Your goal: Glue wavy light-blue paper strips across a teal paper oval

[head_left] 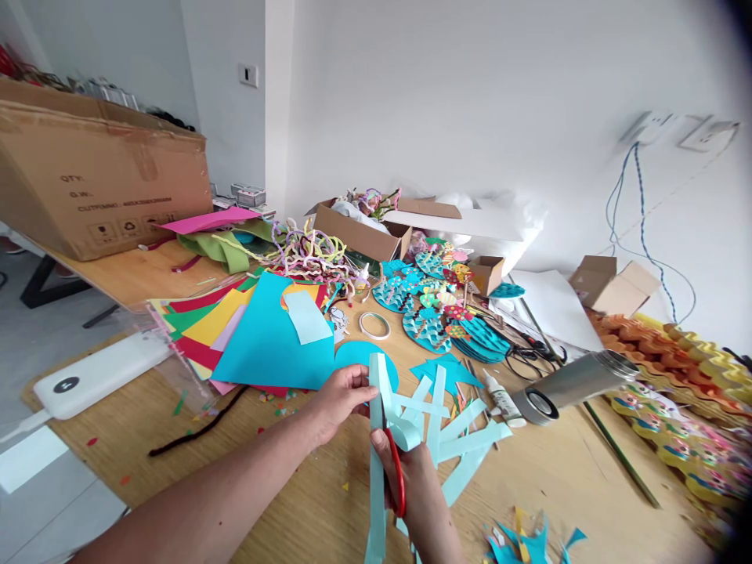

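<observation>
My left hand (346,393) pinches the upper part of a pale blue paper strip (377,470) that hangs down toward the table's front. My right hand (416,487) is wrapped round the red handles of a pair of scissors (399,479), whose blades point up along the paper between the two hands. A cut piece of the same paper curls to the right over the scissors. Several loose pale blue strips (464,423) lie just right of my hands. Behind the left hand sits a bright blue paper disc (367,359), partly covered by that hand and the paper.
Left stand coloured sheets (276,337) and a white glue gun-like device (106,374). A tape ring (374,326), finished blue crafts (428,321), a glue bottle (504,399) and a steel flask (579,385) lie beyond and right. Blue scraps (529,540) are at the front right.
</observation>
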Action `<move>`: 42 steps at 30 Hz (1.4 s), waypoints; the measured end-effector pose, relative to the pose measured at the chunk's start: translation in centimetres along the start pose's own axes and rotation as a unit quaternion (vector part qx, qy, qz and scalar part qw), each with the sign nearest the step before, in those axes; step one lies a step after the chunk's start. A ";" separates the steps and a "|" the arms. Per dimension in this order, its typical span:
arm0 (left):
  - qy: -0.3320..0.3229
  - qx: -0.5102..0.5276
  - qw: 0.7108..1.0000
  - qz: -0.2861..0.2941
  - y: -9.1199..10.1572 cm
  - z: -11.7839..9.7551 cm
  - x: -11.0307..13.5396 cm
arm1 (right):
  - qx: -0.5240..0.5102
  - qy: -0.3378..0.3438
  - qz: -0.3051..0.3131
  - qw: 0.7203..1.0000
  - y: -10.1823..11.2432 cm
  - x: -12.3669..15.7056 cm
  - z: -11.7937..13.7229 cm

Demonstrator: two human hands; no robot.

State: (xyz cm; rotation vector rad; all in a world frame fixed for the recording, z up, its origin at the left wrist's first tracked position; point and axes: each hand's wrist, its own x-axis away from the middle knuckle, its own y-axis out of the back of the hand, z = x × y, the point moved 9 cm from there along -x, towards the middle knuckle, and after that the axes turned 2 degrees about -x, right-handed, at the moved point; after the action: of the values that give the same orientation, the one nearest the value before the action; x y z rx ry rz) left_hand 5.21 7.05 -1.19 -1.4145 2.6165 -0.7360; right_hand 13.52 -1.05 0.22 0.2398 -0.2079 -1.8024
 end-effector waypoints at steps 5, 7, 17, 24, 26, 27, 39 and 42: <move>-0.008 -0.006 1.000 -0.006 0.2 -0.3 -0.1 | 0.001 0.002 0.009 1.000 -0.2 -0.2 -0.1; -0.008 -0.009 1.000 -0.005 0.2 -0.3 -0.1 | -0.001 -0.010 0.014 1.000 -0.3 -0.1 -0.5; 0.005 -0.010 1.000 0.000 0.1 -0.1 0.0 | 0.006 0.032 0.032 0.999 -0.5 -0.5 0.2; 0.017 -0.006 1.000 0.007 -0.1 0.3 0.0 | -0.001 0.024 0.021 0.999 -0.4 -0.6 -0.7; 0.018 -0.011 1.000 0.011 -0.2 0.4 0.0 | 0.001 0.027 0.028 0.999 -0.5 -0.6 -1.0; 0.018 -0.013 1.000 0.012 -0.2 0.5 0.0 | 0.001 0.034 0.034 0.999 -0.6 -0.6 -1.0; 0.020 -0.014 1.000 0.015 -0.1 0.8 -0.1 | 0.009 0.038 0.060 0.997 -0.8 -0.7 -1.3; 0.022 -0.019 0.999 0.020 -0.2 0.9 -0.1 | -0.005 0.042 0.058 0.997 -0.8 -0.7 -1.1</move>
State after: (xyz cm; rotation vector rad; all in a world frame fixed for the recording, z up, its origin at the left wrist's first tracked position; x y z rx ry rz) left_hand 5.68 6.71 -1.90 -1.3670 2.6968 -0.7241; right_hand 13.24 -0.15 -1.01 0.2896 -0.1501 -1.6740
